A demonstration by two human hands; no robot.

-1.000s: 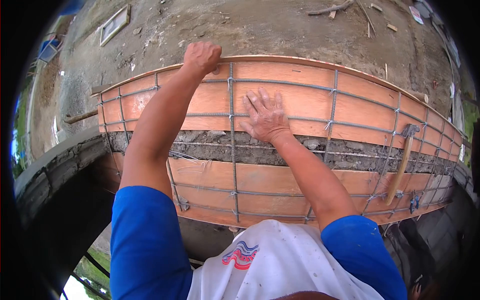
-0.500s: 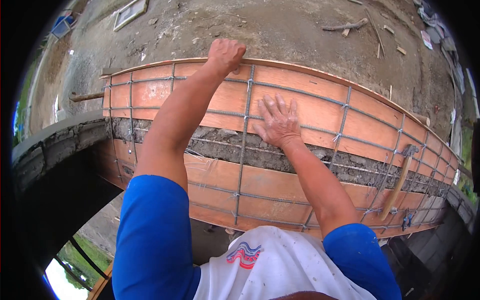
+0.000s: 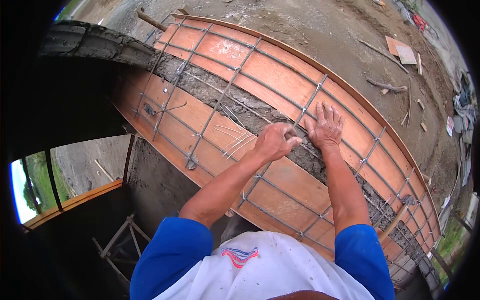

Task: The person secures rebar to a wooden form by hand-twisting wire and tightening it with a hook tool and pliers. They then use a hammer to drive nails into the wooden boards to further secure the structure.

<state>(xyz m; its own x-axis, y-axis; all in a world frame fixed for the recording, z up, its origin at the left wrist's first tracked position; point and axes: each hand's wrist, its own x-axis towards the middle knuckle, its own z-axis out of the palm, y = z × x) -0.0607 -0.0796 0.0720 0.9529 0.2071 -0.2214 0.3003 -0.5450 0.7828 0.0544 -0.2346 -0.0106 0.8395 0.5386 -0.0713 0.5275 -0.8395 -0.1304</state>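
My right hand [image 3: 326, 126] lies with its fingers spread on the upper plywood panel [image 3: 280, 92], beside the tied rebar grid [image 3: 235, 68]. My left hand [image 3: 277, 142] is closed in a pinch above the rough concrete strip [image 3: 250, 100] between the two panels, close to a crossing bar. A small grey piece seems to show at its fingertips, too small to name. Left of that hand, thin tie wires [image 3: 235, 140] lie on the lower plywood panel [image 3: 200, 120]. A hammer [image 3: 397, 220] rests on the grid at the right.
A concrete block wall [image 3: 95, 42] joins the formwork at the upper left. Below it are a dark drop and a wooden frame [image 3: 122, 245]. Sticks [image 3: 385, 55] and board scraps [image 3: 405, 54] lie on the ground beyond. A branch [image 3: 150, 20] sticks out at the top left.
The view has turned and shifted left. My left hand has come down from the upper panel's top edge to the concrete strip. My right hand remains spread on the panel.
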